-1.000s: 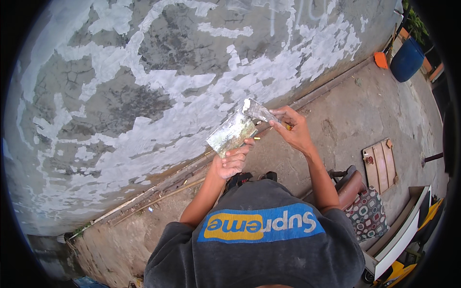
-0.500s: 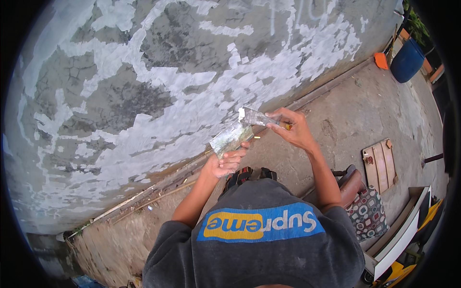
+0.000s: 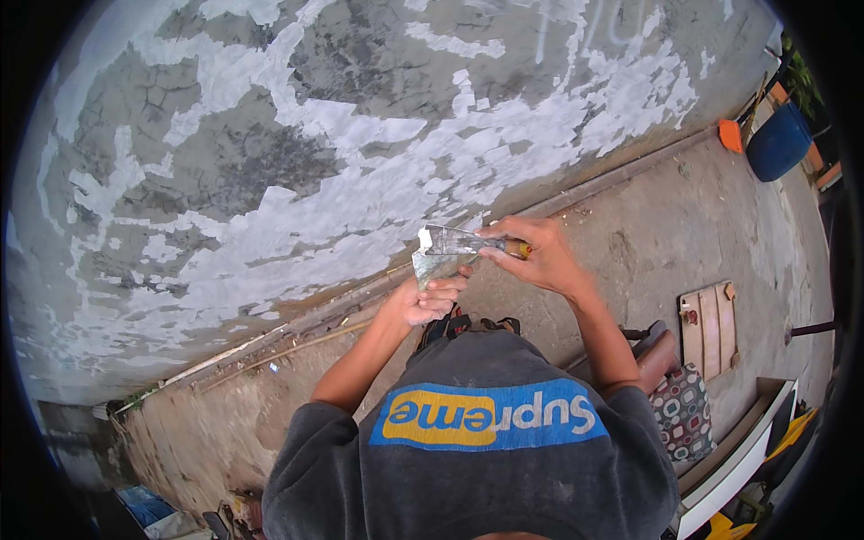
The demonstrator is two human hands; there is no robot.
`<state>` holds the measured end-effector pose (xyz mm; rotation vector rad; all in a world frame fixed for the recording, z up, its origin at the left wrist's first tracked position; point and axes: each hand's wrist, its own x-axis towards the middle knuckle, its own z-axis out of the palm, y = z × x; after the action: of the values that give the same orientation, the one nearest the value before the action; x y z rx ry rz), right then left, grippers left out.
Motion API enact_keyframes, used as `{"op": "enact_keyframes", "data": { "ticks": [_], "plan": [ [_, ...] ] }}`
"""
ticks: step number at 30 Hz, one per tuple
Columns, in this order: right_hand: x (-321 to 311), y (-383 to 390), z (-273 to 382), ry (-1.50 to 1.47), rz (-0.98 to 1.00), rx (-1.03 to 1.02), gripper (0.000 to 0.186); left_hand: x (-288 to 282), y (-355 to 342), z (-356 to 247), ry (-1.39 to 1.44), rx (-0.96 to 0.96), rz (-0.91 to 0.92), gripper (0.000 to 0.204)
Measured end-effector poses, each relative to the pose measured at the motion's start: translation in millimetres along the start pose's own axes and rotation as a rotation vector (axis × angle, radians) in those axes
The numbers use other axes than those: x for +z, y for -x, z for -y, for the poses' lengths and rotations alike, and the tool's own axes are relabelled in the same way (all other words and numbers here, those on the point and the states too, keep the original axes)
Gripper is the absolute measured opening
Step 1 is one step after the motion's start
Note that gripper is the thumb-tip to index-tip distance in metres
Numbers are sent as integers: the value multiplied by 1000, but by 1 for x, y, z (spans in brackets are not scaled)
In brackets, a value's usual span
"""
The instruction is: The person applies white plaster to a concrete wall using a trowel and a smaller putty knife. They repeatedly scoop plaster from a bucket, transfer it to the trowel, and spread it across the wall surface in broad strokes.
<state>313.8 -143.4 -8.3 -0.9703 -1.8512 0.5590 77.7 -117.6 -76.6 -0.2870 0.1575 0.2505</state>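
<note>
In front of my body, my right hand [image 3: 543, 259] grips a putty knife [image 3: 457, 241] by its yellowish handle. Its metal blade points left, with a dab of white putty [image 3: 424, 238] at the far edge. My left hand [image 3: 434, 301] is closed around a flat, putty-smeared plate [image 3: 432, 267]. The knife blade lies over the upper part of this plate and hides some of it; whether the two touch I cannot tell. Beyond both hands rises a grey wall [image 3: 270, 162] with white putty spread over it in uneven patches.
A blue barrel [image 3: 778, 142] and an orange object [image 3: 730, 136] stand at the far right by the wall. Right of me, a person's bent leg [image 3: 659, 358] shows beside patterned cloth [image 3: 681, 409]. A wooden panel [image 3: 707, 330] lies on the concrete floor [image 3: 630, 243].
The putty knife has moved left and lower, its blade now across the plate's top. My left hand holds the plate much as before. The whole view has shifted slightly.
</note>
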Motion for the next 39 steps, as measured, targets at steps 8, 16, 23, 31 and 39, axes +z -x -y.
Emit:
{"op": "enact_keyframes", "data": {
  "ticks": [8, 16, 23, 31, 39],
  "plan": [
    [19, -12, 33, -511, -31, 200, 23, -25, -7, -10, -358, 316, -230, 18],
    [0, 26, -62, -439, -324, 609, 27, -11, 9, -8, -937, 898, -821, 36],
    [25, 53, -45, -431, -146, 471, 28, -7, 20, -28, -1231, 938, -737, 45],
    [30, 37, -33, 269, -87, -33, 55, 30, 15, -15, -923, 818, -619, 40],
    [15, 39, -23, 446, -66, -112, 55, 38, 23, -7, -885, 788, -622, 35]
  ]
}}
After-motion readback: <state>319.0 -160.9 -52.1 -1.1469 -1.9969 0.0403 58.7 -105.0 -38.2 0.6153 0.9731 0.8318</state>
